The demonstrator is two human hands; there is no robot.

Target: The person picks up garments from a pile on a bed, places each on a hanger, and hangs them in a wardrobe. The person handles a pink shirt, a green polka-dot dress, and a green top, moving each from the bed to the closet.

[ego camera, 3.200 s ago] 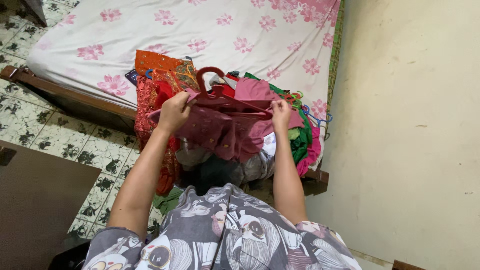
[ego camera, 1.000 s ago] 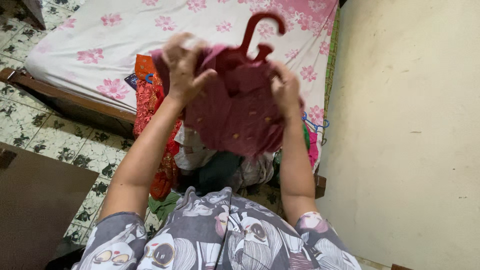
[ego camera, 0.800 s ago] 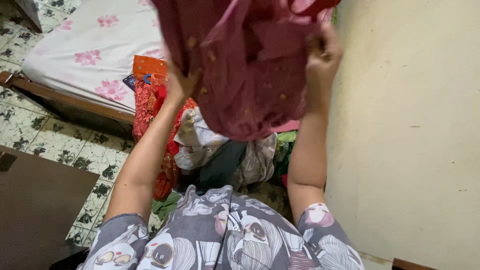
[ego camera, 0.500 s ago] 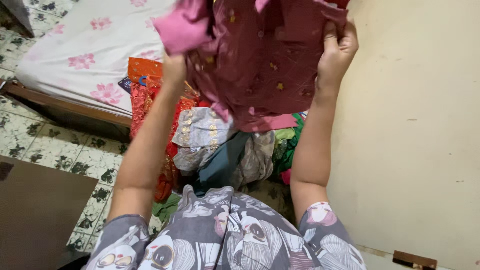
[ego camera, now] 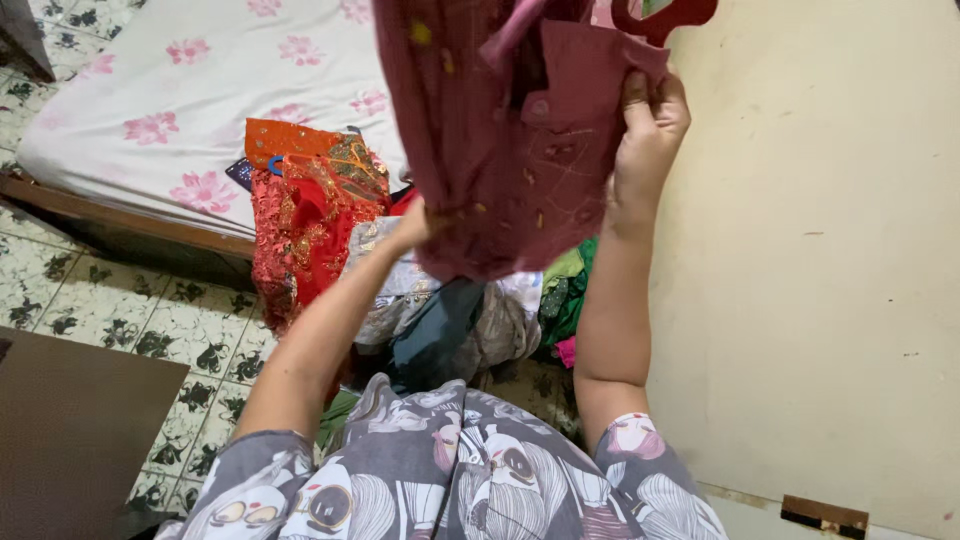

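- Here, the right hand (ego camera: 648,135) is raised above the bed (ego camera: 150,120), its fingers pinched onto the collar edge of a maroon garment (ego camera: 500,150) with small gold dots.
- The garment hangs in the air over the near corner of the bed, in front of the clothes pile (ego camera: 450,310) heaped there.
- A red hanger (ego camera: 665,15) shows at the garment's top, just above the right hand; only part of it is in view.
- The left hand (ego camera: 415,225) reaches under the garment's lower edge; the cloth covers its fingers, so I cannot tell how it grips.
- An orange and red embroidered cloth (ego camera: 305,200) lies on the bed's edge, left of the garment, and drapes towards the tiled floor (ego camera: 100,290).
- A cream wall (ego camera: 820,250) stands right of the bed.
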